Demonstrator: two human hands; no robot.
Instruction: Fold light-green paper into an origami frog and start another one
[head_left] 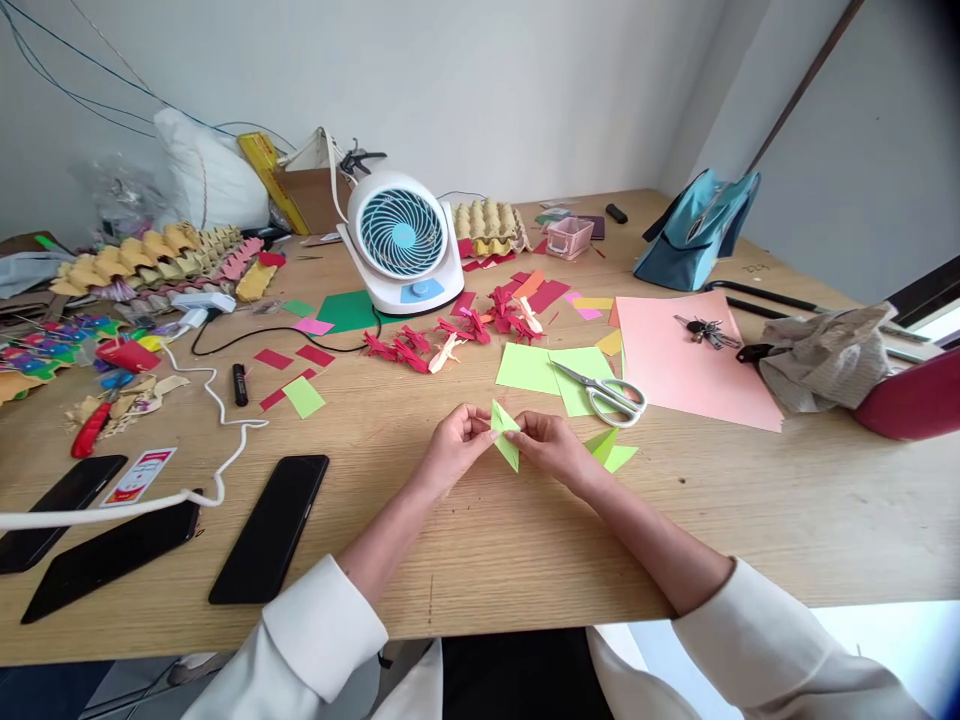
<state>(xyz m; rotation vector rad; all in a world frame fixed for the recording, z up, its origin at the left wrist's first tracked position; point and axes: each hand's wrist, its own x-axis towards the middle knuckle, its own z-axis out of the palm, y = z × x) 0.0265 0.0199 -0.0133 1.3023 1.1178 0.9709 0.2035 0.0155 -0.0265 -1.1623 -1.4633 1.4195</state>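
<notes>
Here's the folded green paper (505, 421), over the table (450, 565), nearer its front edge than the back; left hand (459, 440) pinches its left side, right hand (553, 446) its right (neither's closer), w/ long axis approx. front-to-back btwn them.

Lime-green folded paper (505, 420), off-white sleeves (330, 620), light-brown wood-grained table (480, 560), red paper figures (475, 325), 2 cream paper figures (444, 354), white fan (452, 270) with turquoise hub (404, 236), plain salmon-pink sheet (667, 370), blue bag (686, 240), 3 black phones (270, 530)
</notes>
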